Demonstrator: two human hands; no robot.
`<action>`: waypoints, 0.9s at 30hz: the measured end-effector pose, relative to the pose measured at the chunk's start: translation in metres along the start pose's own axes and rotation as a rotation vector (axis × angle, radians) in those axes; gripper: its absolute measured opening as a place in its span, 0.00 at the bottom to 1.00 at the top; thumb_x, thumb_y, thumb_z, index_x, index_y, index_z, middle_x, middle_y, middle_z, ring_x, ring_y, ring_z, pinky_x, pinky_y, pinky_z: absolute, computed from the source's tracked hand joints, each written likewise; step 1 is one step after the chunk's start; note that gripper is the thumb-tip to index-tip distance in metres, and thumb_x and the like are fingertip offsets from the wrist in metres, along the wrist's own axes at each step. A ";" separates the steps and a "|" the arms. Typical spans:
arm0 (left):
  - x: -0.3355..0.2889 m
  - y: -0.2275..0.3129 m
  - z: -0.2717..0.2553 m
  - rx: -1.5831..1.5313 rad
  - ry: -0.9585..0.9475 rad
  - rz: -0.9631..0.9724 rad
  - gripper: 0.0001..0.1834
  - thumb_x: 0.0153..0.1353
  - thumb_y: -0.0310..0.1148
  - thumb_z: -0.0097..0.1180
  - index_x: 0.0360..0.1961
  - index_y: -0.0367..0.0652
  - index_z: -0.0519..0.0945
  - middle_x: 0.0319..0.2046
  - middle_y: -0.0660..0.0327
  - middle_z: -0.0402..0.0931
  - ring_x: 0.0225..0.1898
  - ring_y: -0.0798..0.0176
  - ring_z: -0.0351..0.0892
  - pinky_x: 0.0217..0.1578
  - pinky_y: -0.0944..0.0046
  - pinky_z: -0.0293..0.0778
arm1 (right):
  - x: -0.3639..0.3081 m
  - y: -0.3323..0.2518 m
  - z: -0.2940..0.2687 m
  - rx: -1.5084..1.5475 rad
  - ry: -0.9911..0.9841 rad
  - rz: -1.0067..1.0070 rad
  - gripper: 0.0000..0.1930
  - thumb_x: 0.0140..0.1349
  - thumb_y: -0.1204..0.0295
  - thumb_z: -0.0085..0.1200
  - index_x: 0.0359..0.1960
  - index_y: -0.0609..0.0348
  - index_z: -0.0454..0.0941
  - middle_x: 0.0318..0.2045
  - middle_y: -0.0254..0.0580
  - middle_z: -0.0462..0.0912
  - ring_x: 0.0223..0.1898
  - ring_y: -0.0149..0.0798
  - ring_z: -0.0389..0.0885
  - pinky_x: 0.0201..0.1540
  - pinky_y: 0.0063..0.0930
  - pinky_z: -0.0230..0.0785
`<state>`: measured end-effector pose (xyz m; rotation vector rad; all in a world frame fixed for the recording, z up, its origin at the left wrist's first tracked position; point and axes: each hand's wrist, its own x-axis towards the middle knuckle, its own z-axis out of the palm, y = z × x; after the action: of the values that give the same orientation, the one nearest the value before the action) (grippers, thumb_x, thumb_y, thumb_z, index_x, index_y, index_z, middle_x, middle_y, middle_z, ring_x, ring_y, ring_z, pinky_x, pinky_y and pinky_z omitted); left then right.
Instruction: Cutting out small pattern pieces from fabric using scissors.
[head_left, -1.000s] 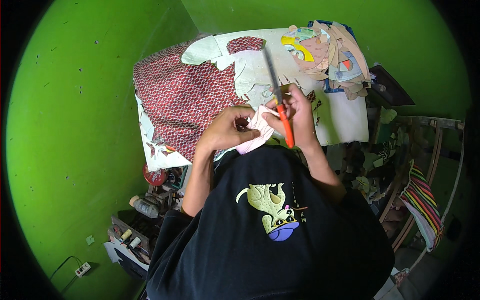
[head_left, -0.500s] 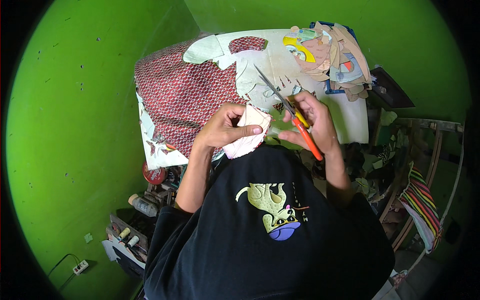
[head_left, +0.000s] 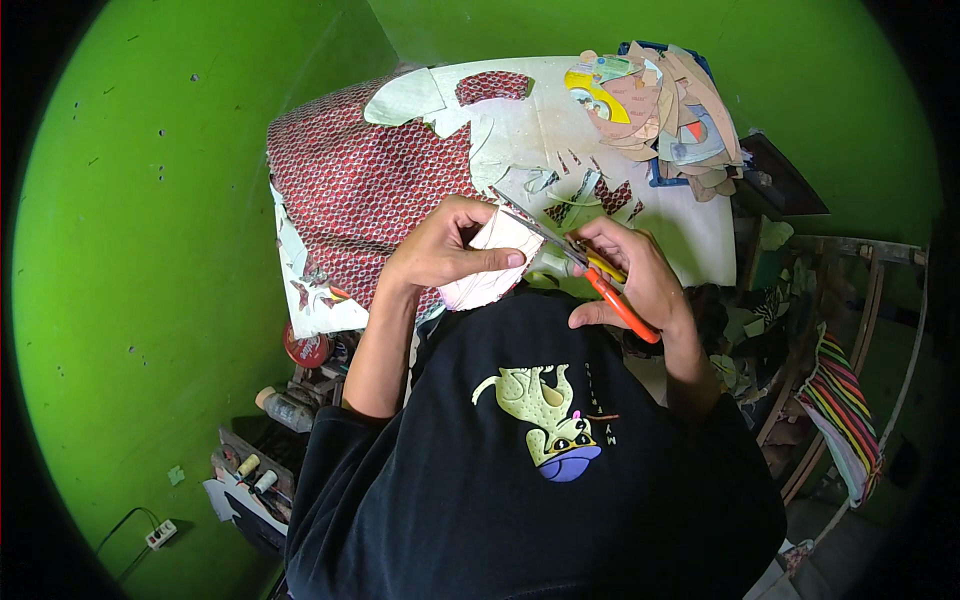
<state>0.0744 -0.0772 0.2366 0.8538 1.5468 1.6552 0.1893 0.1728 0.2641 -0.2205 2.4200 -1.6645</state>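
Both hands [head_left: 545, 262] gripping scissors [head_left: 575, 262], fabric piece [head_left: 492, 262]

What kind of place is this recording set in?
Probably a small sewing or craft workshop: red patterned fabric on a white worktable, a stack of cardboard templates, and orange-handled scissors cutting a pale piece.

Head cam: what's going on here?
A person in a black shirt is cutting at a white table. The left hand holds a pale piece of fabric by its edge. The right hand works orange-handled scissors, blades open at the piece's right edge. Red patterned cloth covers the table's left side, small cut scraps lie behind the hands, and a stack of cardboard templates sits at the far right corner.
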 end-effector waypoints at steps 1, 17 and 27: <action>0.000 0.001 0.000 0.001 0.001 -0.001 0.13 0.57 0.28 0.69 0.42 0.33 0.84 0.33 0.62 0.85 0.34 0.76 0.77 0.38 0.70 0.74 | 0.000 0.000 0.000 -0.005 -0.002 0.002 0.37 0.35 0.53 0.82 0.40 0.62 0.72 0.21 0.29 0.74 0.24 0.22 0.68 0.29 0.20 0.64; -0.003 0.004 -0.006 0.026 -0.078 -0.021 0.13 0.52 0.22 0.71 0.40 0.33 0.85 0.33 0.59 0.86 0.33 0.74 0.78 0.36 0.70 0.74 | -0.003 -0.007 -0.001 -0.137 -0.057 0.060 0.42 0.29 0.51 0.83 0.42 0.63 0.72 0.20 0.32 0.73 0.22 0.23 0.69 0.25 0.19 0.60; -0.004 0.004 -0.003 0.105 -0.092 0.058 0.12 0.56 0.27 0.70 0.40 0.34 0.85 0.28 0.62 0.84 0.30 0.78 0.71 0.31 0.70 0.70 | -0.001 -0.005 0.009 -0.123 -0.036 0.003 0.48 0.26 0.45 0.82 0.44 0.64 0.70 0.21 0.31 0.71 0.21 0.25 0.69 0.25 0.19 0.61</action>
<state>0.0739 -0.0826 0.2407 1.0248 1.5694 1.5631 0.1929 0.1629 0.2661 -0.2625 2.4971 -1.4988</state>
